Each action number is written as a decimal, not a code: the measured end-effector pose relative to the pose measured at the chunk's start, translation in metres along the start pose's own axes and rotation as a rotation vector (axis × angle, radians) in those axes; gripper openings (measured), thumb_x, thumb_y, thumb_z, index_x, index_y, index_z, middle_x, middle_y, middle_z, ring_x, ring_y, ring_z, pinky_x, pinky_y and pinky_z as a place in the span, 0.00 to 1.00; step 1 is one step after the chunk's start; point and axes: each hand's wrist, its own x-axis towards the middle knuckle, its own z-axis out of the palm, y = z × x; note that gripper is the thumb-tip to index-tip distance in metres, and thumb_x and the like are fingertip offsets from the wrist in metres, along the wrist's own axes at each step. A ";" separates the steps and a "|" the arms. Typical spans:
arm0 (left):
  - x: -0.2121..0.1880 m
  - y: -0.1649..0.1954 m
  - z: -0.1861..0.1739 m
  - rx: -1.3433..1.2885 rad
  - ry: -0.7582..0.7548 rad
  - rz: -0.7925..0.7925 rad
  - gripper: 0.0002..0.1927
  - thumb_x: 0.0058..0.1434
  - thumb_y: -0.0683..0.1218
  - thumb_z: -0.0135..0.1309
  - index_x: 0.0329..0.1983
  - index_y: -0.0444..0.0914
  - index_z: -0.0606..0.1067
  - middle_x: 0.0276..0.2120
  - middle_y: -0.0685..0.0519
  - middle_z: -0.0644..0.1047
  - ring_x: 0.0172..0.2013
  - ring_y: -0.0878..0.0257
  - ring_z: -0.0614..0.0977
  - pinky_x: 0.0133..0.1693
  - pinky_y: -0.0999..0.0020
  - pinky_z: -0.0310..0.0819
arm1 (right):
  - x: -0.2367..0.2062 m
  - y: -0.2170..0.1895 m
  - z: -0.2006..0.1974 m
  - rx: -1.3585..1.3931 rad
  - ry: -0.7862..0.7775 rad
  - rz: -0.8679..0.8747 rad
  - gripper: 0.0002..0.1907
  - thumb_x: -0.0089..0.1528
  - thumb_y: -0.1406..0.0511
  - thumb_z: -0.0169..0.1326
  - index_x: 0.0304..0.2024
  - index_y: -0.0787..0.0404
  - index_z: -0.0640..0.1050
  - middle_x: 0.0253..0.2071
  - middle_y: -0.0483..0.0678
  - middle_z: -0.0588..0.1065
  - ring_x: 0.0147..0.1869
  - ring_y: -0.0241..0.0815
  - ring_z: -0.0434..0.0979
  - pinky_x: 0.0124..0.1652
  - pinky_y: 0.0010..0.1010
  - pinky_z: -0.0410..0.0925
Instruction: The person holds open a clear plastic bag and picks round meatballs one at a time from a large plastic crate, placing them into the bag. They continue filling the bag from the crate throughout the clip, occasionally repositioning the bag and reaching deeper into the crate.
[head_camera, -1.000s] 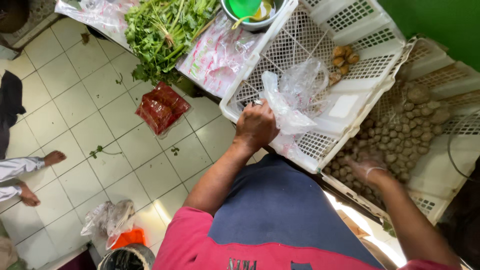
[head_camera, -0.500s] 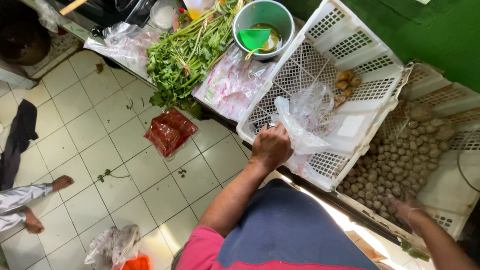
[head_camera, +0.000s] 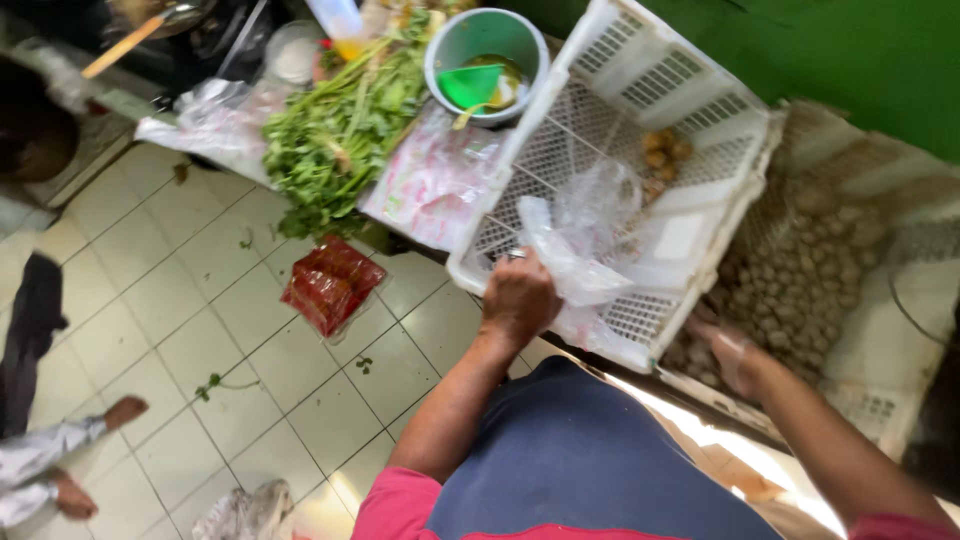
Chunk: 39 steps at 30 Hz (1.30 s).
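- A red packet, flat and rectangular, is seen on the tiled floor below the greens
- A clear bag is gripped by the left hand, fist closed, over the white crate
- The right hand is laid among small brown tubers just beside the crate; its grip cannot be told, being blurred

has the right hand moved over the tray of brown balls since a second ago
Yes. The right hand has pulled back from the middle of the brown balls to the near edge, beside the white crate.
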 end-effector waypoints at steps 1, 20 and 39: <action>0.000 -0.001 0.005 0.067 -0.038 0.007 0.11 0.46 0.47 0.57 0.23 0.32 0.79 0.27 0.40 0.78 0.28 0.50 0.80 0.38 0.54 0.71 | 0.003 -0.004 -0.007 -0.086 0.066 0.003 0.44 0.64 0.44 0.49 0.78 0.46 0.55 0.80 0.45 0.53 0.79 0.49 0.53 0.66 0.60 0.48; -0.004 0.037 0.006 0.011 0.080 -0.023 0.14 0.56 0.49 0.63 0.38 0.34 0.82 0.34 0.44 0.81 0.35 0.45 0.81 0.42 0.51 0.73 | 0.028 -0.015 -0.063 -2.110 0.056 -0.579 0.20 0.66 0.46 0.48 0.54 0.38 0.81 0.67 0.39 0.69 0.77 0.50 0.61 0.71 0.70 0.48; -0.005 0.044 0.017 0.063 0.087 -0.101 0.14 0.55 0.47 0.62 0.40 0.33 0.81 0.38 0.42 0.82 0.39 0.41 0.81 0.47 0.50 0.75 | -0.021 -0.020 -0.044 -1.815 0.153 -0.304 0.36 0.67 0.41 0.41 0.74 0.43 0.62 0.78 0.46 0.54 0.81 0.55 0.43 0.73 0.63 0.40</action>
